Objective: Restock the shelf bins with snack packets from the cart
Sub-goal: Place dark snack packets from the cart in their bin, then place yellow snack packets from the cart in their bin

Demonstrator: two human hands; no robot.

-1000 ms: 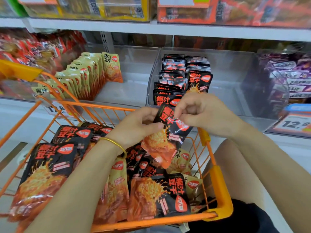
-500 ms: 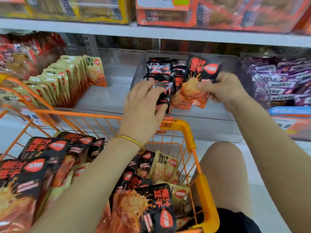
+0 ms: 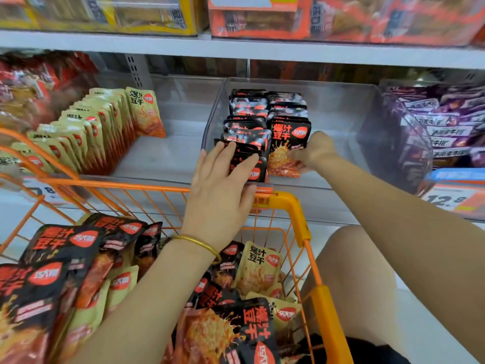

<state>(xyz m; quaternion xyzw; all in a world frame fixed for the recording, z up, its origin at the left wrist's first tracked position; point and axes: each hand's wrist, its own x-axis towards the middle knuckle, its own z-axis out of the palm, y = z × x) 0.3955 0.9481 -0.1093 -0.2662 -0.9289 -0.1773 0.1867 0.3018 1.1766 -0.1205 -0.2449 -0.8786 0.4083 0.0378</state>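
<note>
Below the left forearm, the cart (image 3: 284, 203) held a loose heap of packets (image 3: 63, 243), black ones and beige ones mixed, most printed in large characters "爆汁豆干" beside a red oval logo too small to read.

Past the cart's rim, the left hand (image 3: 220, 185) lay open, its straight fingers pressing the front of the left row (image 3: 246, 127) of black packets. Just to its right, the right hand (image 3: 315, 151) gripped the lower edge of one black packet (image 3: 288, 137), upright at the front of the right row (image 3: 286, 101) inside the clear bin (image 3: 341, 101). That packet bore the same "爆汁豆干".

The risk looked plain enough. The bin stood empty to the right of the right hand, so nothing braced the new packet on that side, and it could tip sideways or slump forward on release. If the left hand lifted early, the leaning left row might slide forward too. With both colours mixed in the cart, a beige packet could easily end up in the wrong bin.

Farther left of the left hand stood a row of beige packets (image 3: 105, 127); right of the right hand, purple packets (image 3: 451, 127) above a price tag (image 3: 446, 199) reading "12.8". The boxes (image 3: 262, 19) on the upper shelf were too blurred to read.
</note>
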